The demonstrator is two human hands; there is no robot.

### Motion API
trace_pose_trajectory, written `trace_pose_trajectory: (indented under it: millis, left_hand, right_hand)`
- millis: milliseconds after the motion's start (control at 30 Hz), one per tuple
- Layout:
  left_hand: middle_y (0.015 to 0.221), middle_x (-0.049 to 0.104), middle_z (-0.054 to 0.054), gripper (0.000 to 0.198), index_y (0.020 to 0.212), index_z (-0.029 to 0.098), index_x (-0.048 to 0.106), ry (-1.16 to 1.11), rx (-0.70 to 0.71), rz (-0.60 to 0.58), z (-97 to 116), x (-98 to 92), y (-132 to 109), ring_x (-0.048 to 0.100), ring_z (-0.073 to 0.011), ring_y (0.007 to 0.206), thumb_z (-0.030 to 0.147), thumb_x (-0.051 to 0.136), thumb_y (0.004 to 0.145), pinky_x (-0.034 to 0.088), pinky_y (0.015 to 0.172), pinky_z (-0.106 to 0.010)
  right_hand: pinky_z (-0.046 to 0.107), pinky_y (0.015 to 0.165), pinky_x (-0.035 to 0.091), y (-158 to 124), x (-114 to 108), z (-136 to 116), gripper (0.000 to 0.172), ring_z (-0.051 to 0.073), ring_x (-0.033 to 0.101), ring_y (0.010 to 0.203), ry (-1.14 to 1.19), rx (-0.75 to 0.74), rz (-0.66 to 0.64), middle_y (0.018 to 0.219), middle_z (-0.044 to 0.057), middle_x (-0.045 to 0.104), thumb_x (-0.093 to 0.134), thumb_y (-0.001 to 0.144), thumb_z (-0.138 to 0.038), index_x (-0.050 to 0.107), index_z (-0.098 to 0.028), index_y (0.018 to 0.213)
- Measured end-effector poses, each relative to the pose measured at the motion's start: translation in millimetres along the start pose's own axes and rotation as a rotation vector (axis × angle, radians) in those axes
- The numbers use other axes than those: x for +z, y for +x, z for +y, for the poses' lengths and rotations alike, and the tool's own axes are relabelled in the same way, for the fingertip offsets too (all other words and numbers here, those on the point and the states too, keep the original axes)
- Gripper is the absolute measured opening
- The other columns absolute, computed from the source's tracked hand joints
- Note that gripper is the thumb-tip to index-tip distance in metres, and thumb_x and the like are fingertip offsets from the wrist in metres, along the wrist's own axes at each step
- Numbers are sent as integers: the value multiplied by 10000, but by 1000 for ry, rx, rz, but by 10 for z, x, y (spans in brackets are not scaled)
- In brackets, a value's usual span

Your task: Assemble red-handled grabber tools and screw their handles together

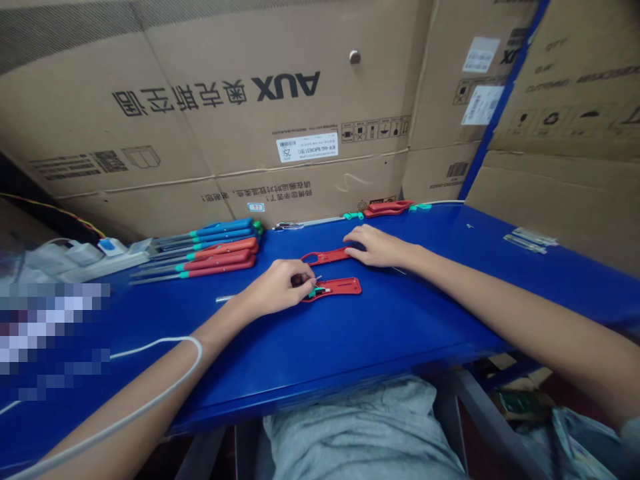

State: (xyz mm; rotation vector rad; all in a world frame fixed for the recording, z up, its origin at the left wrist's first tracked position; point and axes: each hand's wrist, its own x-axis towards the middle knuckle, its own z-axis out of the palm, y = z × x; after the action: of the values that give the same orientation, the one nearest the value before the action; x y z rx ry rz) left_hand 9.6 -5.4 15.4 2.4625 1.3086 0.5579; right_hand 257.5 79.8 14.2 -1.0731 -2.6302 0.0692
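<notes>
Red handle piece, the nearer of two, lies on the blue table in front of the person, its looped left end mostly covered by the left hand. That hand's thumb and fingers bend together over a small green part; a thin grey sliver shows at the fingertips, but whether they pinch it cannot be told. Just beyond, the second red piece has its right end under the right hand, whose fingers curl down; they hide the contact, so a grip or a mere touch cannot be told apart.

A clear strip is partly hidden behind the left forearm. Coarse square blocks mask the table's left side. Over the left forearm runs a white cable, cut off at the frame edge. Tools with red and blue handles overlap near a power strip, their tips hard to separate.
</notes>
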Motion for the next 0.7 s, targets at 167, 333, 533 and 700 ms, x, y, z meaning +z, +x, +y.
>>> trace_pose_trajectory:
  millis: [167,333,533,700]
  left_hand:
    - [686,651,-4,151,766,160,662,2,-8,-2,0,-17,-10,562,-112,582,203,520,787,415,554,-214]
    - [579,582,23,125,690,155,632,27,-16,-14,9,-48,-17,508,-95,511,190,523,741,372,497,-200]
    - [588,579,21,105,677,156,618,24,4,-18,-10,-58,-28,503,-95,513,191,532,725,372,497,-203]
    - [620,591,15,107,708,158,626,14,20,-14,-22,-45,-30,508,-98,533,192,528,733,385,515,-205]
  right_hand:
    - [429,929,468,4,-16,-48,312,279,609,1062,-6,-28,-83,1132,169,661,470,956,-284,654,-127,1153]
    - [414,911,479,3,-100,-50,303,290,621,1075,33,-25,-52,1167,166,665,499,933,-265,650,-137,1164]
    - [414,876,487,-22,-351,128,300,320,632,1054,-162,146,9,1133,179,674,522,899,-261,654,-130,1135]
    - [464,883,470,-59,-579,454,372,360,610,1092,-314,665,-63,1184,218,641,558,855,-283,628,-111,1177]
